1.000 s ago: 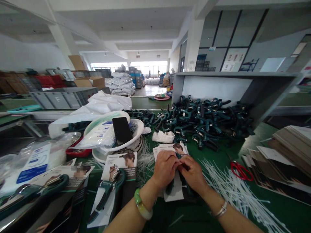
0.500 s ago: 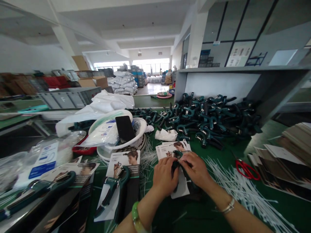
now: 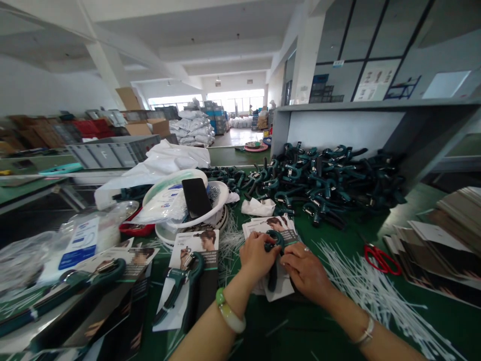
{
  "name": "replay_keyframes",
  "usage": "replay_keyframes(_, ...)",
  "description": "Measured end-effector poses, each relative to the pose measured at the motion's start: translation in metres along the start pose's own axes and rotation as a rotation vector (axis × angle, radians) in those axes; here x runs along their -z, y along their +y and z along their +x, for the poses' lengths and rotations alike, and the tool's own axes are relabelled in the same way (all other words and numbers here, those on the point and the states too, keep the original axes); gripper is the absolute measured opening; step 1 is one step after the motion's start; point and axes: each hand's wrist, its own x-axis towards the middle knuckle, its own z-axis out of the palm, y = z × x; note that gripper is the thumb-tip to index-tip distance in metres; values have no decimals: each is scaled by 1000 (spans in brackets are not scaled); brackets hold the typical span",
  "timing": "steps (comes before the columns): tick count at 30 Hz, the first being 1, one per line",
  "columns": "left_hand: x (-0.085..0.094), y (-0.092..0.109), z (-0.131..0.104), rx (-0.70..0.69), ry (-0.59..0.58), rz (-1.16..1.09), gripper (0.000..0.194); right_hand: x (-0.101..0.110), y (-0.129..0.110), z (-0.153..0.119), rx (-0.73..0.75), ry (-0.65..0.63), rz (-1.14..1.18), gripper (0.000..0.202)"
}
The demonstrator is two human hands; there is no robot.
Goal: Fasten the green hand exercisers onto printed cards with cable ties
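A dark green hand grip strengthener (image 3: 273, 280) lies over a printed backing card (image 3: 287, 291) in front of me, its curved top pointing away. My left hand (image 3: 256, 255) is closed on its upper left part, thumb and fingers near the spring end. My right hand (image 3: 306, 271), with a ring on one finger, is closed at the right side of the same strengthener. Its fingertips are bunched by the handle, and whether they also pinch a thin tie is hidden. More printed cards (image 3: 259, 226) lie stacked beneath. Another strengthener (image 3: 193, 281) rests on its own card to the left.
Many strengtheners are heaped (image 3: 323, 175) at the back. White cable ties (image 3: 368, 286) spread to the right, near red scissors (image 3: 381, 259) and card stacks (image 3: 432, 255). Left stand a white basin (image 3: 221, 200) with a black phone (image 3: 197, 198), plastic bags (image 3: 80, 243) and a carded strengthener (image 3: 93, 281).
Both hands have shifted slightly; the right hand has moved down along the strengthener, and the hands are farther apart. More of its curved top and handle now shows. The view has turned a little.
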Motion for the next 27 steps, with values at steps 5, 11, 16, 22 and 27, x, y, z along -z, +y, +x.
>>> replay_keyframes(5,1,4,4,-4,-4,36,19,7,3,1,-10,-25,89,21)
replay_keyframes(11,10,1,-4,-75,103,-38,27,29,-1,-14,-113,-117,-100,18)
replay_keyframes(16,18,-29,-32,-31,348,-228,28,31,-18,-25,-32,-208,-409,9)
replay_keyframes(22,7,-55,-63,198,14,-804,42,18,-28,-27,80,-219,-513,16)
replay_keyframes(27,1,-53,-64,186,4,-889,31,21,-26,-24,5,-220,-556,15)
